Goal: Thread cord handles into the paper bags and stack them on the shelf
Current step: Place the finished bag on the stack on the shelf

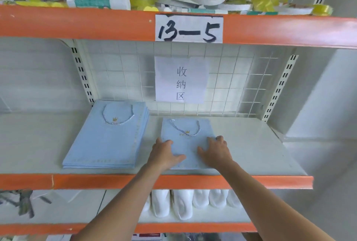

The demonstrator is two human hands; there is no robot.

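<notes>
The likeliest slip here, as I judge it, is that the light blue paper bag slides on the smooth shelf and ends up apart from the stack of bags, or that its cord handle gets creased under the next bag. The bag lies flat on the shelf, just right of the stack and not on it, its handle looped loose on its face. The left hand presses its near left part with flat fingers, thumb on the paper. The right hand lies flat on the near right part. Neither grip is closed; both palms rest on the bag.
</notes>
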